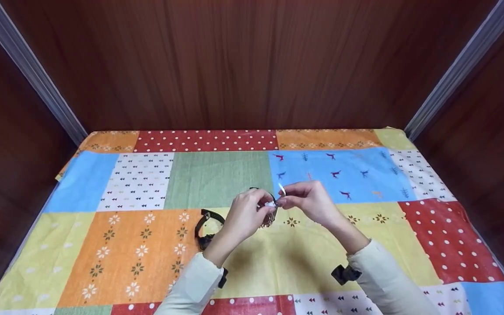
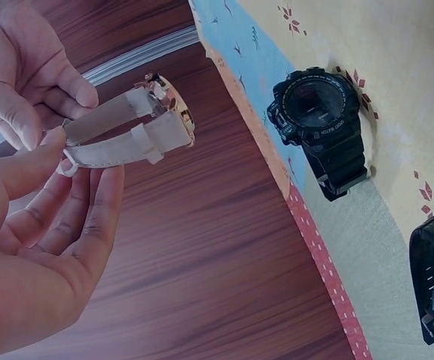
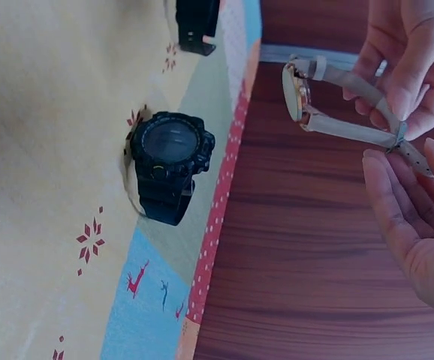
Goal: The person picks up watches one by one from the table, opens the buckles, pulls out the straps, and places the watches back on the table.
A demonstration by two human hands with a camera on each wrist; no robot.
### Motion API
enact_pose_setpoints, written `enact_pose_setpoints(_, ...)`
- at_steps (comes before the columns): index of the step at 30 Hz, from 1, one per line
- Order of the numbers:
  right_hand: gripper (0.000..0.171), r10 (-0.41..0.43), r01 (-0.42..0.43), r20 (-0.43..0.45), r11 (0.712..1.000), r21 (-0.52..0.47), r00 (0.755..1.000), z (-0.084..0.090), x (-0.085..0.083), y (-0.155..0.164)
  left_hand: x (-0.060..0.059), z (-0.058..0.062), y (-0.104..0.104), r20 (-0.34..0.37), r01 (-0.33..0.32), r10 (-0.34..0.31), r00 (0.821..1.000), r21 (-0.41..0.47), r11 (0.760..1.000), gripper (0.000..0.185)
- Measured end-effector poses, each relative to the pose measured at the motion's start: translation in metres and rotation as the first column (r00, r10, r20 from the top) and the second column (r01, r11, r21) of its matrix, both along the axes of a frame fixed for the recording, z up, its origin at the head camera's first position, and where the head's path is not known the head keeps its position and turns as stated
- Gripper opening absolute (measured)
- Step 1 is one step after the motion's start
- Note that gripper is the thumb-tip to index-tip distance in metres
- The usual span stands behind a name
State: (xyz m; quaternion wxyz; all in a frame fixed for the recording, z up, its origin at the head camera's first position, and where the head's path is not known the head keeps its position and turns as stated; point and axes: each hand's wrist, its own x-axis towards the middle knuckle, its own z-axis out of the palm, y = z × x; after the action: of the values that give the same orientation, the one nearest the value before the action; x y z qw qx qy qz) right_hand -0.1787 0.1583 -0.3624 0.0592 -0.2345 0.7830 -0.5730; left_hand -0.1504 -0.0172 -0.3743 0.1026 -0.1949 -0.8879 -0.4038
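Note:
A wristwatch point(image 2: 146, 135) with a pale strap and rose-gold case hangs between my two hands above the cloth, its strap bent into a loop. My left hand point(image 1: 245, 212) pinches the strap close to the buckle point(image 3: 399, 135). The strap's tail point(image 1: 282, 189) pokes up by the fingertips of my right hand point(image 1: 311, 201), whose thumb and forefinger pinch the strap at the buckle end. In the right wrist view, the watch case point(image 3: 295, 94) points away from both hands.
A black digital watch point(image 2: 314, 105) lies on the patchwork tablecloth point(image 1: 134, 253) beyond my hands. Another black watch point(image 1: 199, 227) stands on its strap, left of my left wrist. Brown wood panels point(image 1: 234, 65) rise behind the table and on both sides.

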Motion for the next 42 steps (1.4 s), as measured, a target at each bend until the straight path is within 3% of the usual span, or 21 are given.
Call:
enact_pose_setpoints(6,0.014,0.029,-0.028,0.013,0.999,-0.029,0.999,0.002,0.0,0.003,0.0,-0.001,-0.001,-0.01,0.02,-0.02,1.0,0.005,1.0,0.007)
enact_pose_setpoints(13,0.016,0.009,-0.002,0.095,0.997,-0.075,0.995,0.006,-0.001,0.006,-0.001,-0.002,-0.004,-0.015,0.012,-0.011,1.0,0.022,1.0,0.006)
enact_pose_setpoints(28,0.019,0.055,-0.028,0.205,0.99,-0.135,0.977,-0.006,-0.004,0.009,-0.001,-0.001,-0.003,0.03,0.017,-0.018,0.999,0.05,0.999,0.007)
enact_pose_setpoints(35,0.023,0.078,-0.043,0.218,0.986,-0.162,0.973,-0.009,-0.004,0.009,-0.001,-0.001,-0.003,0.015,0.018,-0.018,1.0,0.038,0.999,0.008)
enact_pose_setpoints(42,0.025,0.09,-0.047,0.219,0.98,-0.194,0.972,-0.01,-0.003,0.008,-0.001,0.0,0.0,0.057,0.055,-0.056,0.997,0.026,0.998,0.008)
